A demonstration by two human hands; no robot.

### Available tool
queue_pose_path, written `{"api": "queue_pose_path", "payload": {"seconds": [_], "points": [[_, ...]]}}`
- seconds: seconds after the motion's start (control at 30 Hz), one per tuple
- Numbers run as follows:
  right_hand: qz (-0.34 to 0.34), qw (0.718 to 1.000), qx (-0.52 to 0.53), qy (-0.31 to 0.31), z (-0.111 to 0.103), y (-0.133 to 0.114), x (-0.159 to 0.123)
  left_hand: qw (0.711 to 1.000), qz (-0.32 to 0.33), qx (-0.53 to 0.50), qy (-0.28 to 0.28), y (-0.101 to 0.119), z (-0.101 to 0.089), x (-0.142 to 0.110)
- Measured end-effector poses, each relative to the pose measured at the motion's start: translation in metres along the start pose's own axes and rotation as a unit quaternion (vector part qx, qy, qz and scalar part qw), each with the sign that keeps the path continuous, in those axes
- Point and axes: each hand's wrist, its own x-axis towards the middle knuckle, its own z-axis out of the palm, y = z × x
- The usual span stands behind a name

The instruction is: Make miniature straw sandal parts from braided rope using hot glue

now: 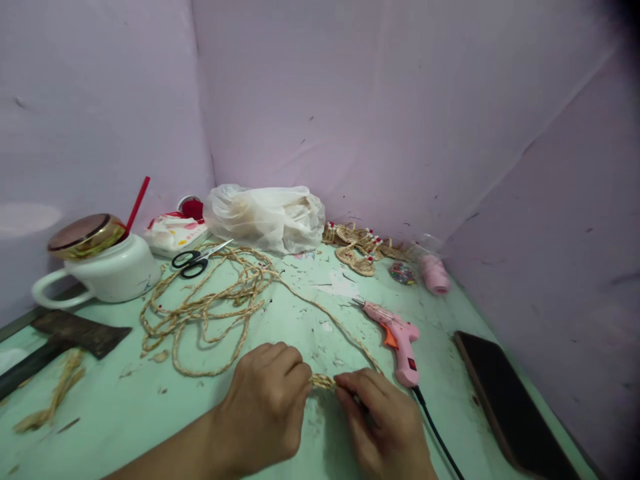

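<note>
Nearest you, your left hand (270, 400) is curled closed on one end of the short rope plait (323, 381), and your right hand (383, 423) pinches its other end between thumb and fingers. The plait lies between your hands, its long axis running left to right across your view, dipping slightly rightward; both ends are hidden by your fingers. From beside your right hand, the loose rope (333, 317) runs away and leftward to the tangled coil (220, 300).

Green tabletop (300, 333) shows between your hands and that rope. On the right, the pink glue gun (400, 340) sits close beyond your right hand, nozzle pointing away and left; the phone (515, 407) lies along the right table edge. At left are the hammer-like tool (83, 333) and white mug (117, 270). Farther, open scissors (193, 262) touch the coil; the plastic bag (270, 217) sits by the wall (310, 100).
</note>
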Motion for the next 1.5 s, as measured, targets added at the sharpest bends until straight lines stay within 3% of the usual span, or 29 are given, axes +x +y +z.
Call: {"api": "queue_pose_path", "payload": {"seconds": [0.1, 0.5, 0.77, 0.9, 1.07, 1.17, 1.33, 1.5], "points": [[0.041, 0.998, 0.055, -0.014, 0.001, -0.002, 0.000, 1.000, 0.002, -0.008, 0.005, -0.001, 0.000, -0.001], [0.073, 0.991, 0.111, -0.009, 0.005, -0.005, -0.002, 1.000, 0.025, -0.006, 0.014, -0.002, 0.002, 0.001], [0.240, 0.949, 0.188, -0.075, 0.004, -0.009, 0.001, 1.000, 0.024, -0.012, 0.000, -0.002, 0.001, 0.002], [0.186, 0.964, 0.171, -0.087, 0.003, -0.012, 0.003, 0.999, 0.027, -0.018, -0.014, -0.002, 0.003, 0.001], [0.089, 0.986, 0.137, -0.043, 0.006, -0.010, 0.001, 0.999, 0.034, -0.017, -0.034, -0.001, 0.007, -0.003], [0.061, 0.988, 0.133, -0.041, 0.010, -0.005, -0.001, 0.996, 0.020, -0.036, -0.084, -0.002, 0.002, -0.001], [0.096, 0.989, 0.113, -0.017, 0.007, 0.000, -0.001, 0.978, -0.064, -0.073, -0.183, -0.015, -0.020, 0.011], [0.130, 0.985, 0.109, -0.009, 0.005, -0.001, 0.002, 0.983, -0.044, -0.062, -0.165, -0.022, -0.026, 0.017]]}}
